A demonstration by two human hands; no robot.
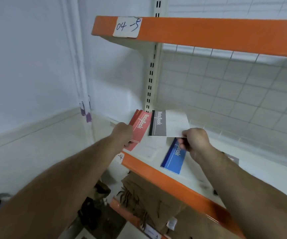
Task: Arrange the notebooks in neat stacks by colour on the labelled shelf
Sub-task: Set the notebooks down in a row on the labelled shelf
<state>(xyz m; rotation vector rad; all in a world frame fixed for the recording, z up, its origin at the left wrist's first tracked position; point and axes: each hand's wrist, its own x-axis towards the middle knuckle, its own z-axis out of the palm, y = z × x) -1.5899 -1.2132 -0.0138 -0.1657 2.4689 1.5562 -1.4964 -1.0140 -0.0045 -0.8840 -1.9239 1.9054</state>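
My left hand [123,135] grips a small bunch of red notebooks [141,127] by their near edge, held above the left end of the white shelf [253,171]. My right hand [196,142] pinches a grey-and-white notebook [168,124] by its right corner, lifted just above the shelf. Under that hand a blue notebook [173,158] lies flat on the shelf near the orange front edge [156,175]. Another notebook [233,158] peeks out behind my right wrist, mostly hidden.
An upper shelf with an orange edge carries a paper label "04-5" [127,27]. A white wire grid [225,87] backs the shelf. A slotted upright post [150,83] stands at the left rear. Brown bags [148,192] sit on the shelf below.
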